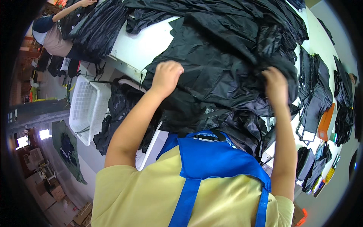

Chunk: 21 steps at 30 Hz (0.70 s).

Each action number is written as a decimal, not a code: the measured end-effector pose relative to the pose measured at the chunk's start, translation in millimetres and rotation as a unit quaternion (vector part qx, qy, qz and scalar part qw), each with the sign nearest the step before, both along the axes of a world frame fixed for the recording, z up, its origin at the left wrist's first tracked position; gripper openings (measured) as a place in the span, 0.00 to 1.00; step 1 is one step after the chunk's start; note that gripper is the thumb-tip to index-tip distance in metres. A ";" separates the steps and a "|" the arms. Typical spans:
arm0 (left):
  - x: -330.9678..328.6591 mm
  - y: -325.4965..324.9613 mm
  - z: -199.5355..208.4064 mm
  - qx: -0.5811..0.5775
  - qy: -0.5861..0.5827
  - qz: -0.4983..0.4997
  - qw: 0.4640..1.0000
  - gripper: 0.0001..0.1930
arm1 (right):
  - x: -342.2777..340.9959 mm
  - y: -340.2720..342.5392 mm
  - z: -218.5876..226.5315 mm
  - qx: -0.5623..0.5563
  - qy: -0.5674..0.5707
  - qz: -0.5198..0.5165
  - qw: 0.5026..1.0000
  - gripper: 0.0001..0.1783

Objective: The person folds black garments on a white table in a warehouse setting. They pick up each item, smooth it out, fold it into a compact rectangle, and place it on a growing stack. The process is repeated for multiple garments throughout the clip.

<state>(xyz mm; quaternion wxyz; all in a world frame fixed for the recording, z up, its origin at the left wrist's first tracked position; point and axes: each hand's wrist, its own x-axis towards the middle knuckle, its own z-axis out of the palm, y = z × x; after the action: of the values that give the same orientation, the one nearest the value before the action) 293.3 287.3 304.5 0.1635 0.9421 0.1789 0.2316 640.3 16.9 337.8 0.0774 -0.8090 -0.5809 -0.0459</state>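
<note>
A shiny black piece of fabric (211, 75) lies spread and creased over the white table in front of me. My left hand (168, 78) is closed in a fist over its left side; what the curled fingers hold, if anything, is hidden. On the right, my right hand (275, 85) is blurred by motion, its fingers closed on a bunched part of the black fabric. A blurred dark strip of the cloth runs from the far middle toward that hand. The near part of the fabric hangs over the table edge against my blue apron (223, 157).
More black fabric (234, 13) is heaped along the far side. A white plastic basket (85, 109) stands at left beside dark cloth. Black garment pieces (315, 90) and an orange box (326, 123) are at right. Another person (55, 36) works at the far left.
</note>
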 end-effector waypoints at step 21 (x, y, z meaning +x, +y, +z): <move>-19.1 -17.7 -33.6 -0.689 -0.281 0.330 0.581 0.11 | -163.4 112.0 12.4 -0.209 0.371 0.247 0.870 0.08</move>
<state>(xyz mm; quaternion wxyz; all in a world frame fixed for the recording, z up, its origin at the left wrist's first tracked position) 274.3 269.5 270.9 0.7180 0.3107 0.5284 0.3297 476.9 128.9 350.2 0.1250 -0.5938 -0.6865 0.4005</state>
